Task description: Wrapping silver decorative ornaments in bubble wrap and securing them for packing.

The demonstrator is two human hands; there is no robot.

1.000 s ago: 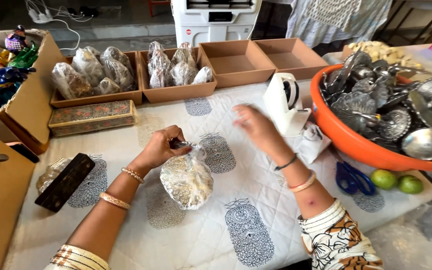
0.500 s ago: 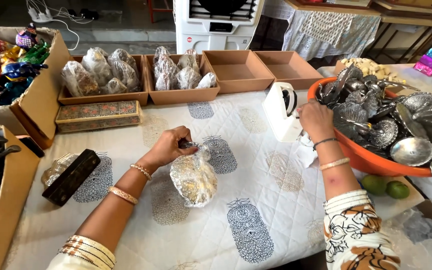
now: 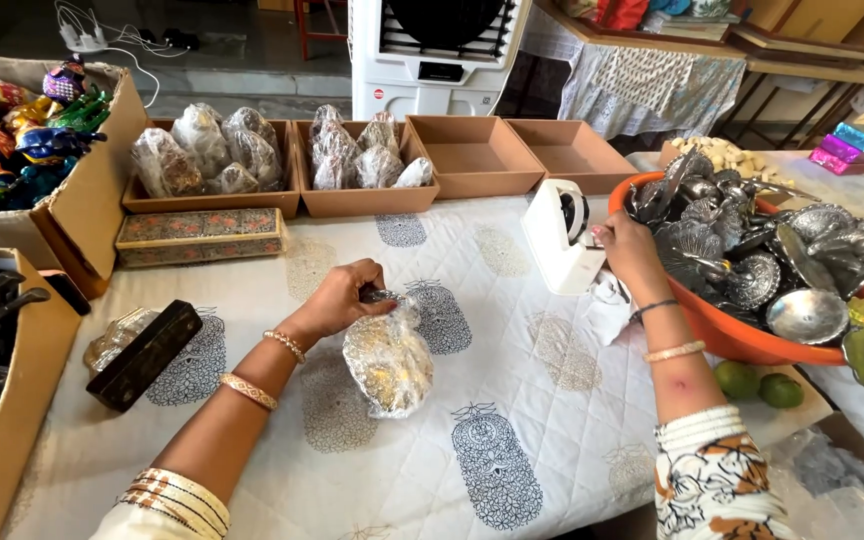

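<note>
A table (image 3: 552,400) covered with a white quilted cloth printed with dark motifs fills the view; behind it a white air cooler (image 3: 432,50) is seen on a grey floor, with cloth-draped furniture to the right.

Near the middle of the cloth a wrapped bundle (image 3: 388,362) in clear plastic is laid, its long axis running from the near side up toward the far left, with the gathered neck pointing away from the person. The neck is pinched by the left hand (image 3: 337,298), whose fingers are closed on the twisted plastic. The right hand (image 3: 627,250) is held at the white tape dispenser (image 3: 562,235), beside the rim of an orange tub (image 3: 742,340) heaped with silver metal pieces; whether its fingers are closed on anything cannot be told.

Along the far edge four shallow cardboard trays are lined up; two are filled with similar wrapped bundles (image 3: 214,150). A decorated flat box (image 3: 199,235) is placed in front of them, and a dark oblong case (image 3: 144,354) is laid left of the bundle. Two green limes (image 3: 760,385) are seen below the tub.
</note>
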